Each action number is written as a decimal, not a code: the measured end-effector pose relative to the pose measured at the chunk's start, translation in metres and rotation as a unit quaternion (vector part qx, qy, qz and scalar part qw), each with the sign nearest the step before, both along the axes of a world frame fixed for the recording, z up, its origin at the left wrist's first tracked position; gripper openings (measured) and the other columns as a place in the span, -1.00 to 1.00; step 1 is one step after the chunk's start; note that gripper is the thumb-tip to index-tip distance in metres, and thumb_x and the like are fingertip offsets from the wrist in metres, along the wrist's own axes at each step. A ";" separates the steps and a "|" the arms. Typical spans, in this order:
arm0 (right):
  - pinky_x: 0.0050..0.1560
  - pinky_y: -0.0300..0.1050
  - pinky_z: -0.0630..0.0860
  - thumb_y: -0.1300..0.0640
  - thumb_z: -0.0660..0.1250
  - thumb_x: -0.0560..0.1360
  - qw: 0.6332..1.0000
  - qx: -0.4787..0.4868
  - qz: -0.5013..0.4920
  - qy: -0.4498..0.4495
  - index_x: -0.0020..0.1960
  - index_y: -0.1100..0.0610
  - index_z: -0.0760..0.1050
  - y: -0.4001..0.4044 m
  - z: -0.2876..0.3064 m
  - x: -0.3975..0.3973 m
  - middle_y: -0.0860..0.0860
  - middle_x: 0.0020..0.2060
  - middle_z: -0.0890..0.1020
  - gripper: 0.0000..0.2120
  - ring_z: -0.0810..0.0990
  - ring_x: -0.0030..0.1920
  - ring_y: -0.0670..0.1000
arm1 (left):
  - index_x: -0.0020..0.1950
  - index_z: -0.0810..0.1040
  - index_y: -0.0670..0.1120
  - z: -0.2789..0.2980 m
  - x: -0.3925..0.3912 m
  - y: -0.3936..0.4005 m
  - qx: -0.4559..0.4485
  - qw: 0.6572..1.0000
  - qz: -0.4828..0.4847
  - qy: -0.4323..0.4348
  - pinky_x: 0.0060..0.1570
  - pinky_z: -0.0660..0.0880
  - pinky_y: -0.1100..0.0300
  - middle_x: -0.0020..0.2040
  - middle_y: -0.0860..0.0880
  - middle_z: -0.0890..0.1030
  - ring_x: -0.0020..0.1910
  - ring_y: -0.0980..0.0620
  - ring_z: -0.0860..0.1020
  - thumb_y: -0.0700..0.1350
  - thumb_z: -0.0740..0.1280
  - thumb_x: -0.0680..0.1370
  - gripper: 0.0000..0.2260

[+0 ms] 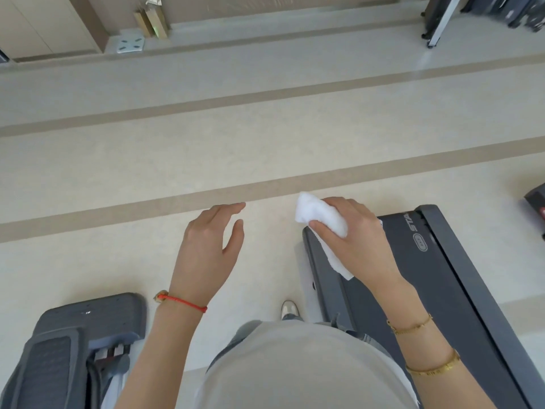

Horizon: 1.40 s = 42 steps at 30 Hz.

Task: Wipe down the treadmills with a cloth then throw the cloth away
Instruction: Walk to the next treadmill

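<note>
Two hands are in view. At centre right of the frame, the right hand [354,231] holds a bunched white cloth [321,219] in a curled grip, over the near corner of a dark treadmill [442,276]. The left hand [206,243] hangs free, fingers relaxed and holding nothing. The cloth appears light, soft and limp; bunch it in the palm so loose ends do not trail. Another grey machine [88,335] sits at lower left, and a shoe [290,309] stands beside the treadmill edge.
</note>
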State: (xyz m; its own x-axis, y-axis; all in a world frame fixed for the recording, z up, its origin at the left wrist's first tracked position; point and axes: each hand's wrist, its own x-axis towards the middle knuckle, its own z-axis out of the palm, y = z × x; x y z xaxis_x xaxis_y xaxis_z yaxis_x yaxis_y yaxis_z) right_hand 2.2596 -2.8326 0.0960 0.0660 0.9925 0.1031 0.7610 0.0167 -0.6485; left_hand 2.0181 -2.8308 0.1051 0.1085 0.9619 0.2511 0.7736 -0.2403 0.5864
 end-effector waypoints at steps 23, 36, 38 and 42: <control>0.03 -0.05 0.46 -0.06 0.38 0.50 0.992 0.022 -0.120 0.013 0.17 -0.02 0.52 0.428 -0.008 0.030 -0.10 -0.04 0.60 -0.73 0.52 -0.02 -0.05 | 0.27 0.57 -0.07 -0.001 0.036 0.488 0.001 0.992 -0.126 0.031 0.15 0.48 0.02 0.13 0.03 0.63 0.09 -0.01 0.58 -0.19 0.28 0.61 -0.76; 0.03 -0.08 0.45 -0.07 0.38 0.50 0.969 0.012 -0.245 0.016 0.16 -0.01 0.53 0.565 -0.012 0.080 -0.10 -0.05 0.60 -0.72 0.52 -0.02 -0.05 | 0.26 0.57 -0.09 -0.003 0.116 0.695 -0.022 0.962 -0.269 0.033 0.19 0.49 0.01 0.14 0.02 0.63 0.12 0.02 0.58 -0.18 0.26 0.62 -0.76; 0.01 -0.08 0.45 -0.07 0.39 0.50 0.966 0.015 -0.256 0.018 0.15 -0.02 0.53 0.581 -0.015 0.095 -0.10 -0.07 0.59 -0.73 0.52 -0.04 -0.05 | 0.26 0.57 -0.10 -0.005 0.136 0.719 -0.019 0.958 -0.284 0.028 0.20 0.49 0.01 0.14 0.02 0.63 0.13 0.02 0.58 -0.18 0.26 0.62 -0.76; -0.04 -0.12 0.45 -0.08 0.39 0.49 0.955 0.026 -0.294 0.019 0.14 -0.05 0.52 0.620 -0.019 0.142 -0.12 -0.09 0.58 -0.75 0.50 -0.06 -0.09 | 0.27 0.57 -0.09 -0.006 0.193 0.771 -0.014 0.949 -0.314 0.017 0.22 0.49 0.05 0.15 0.02 0.63 0.15 0.05 0.58 -0.18 0.26 0.62 -0.76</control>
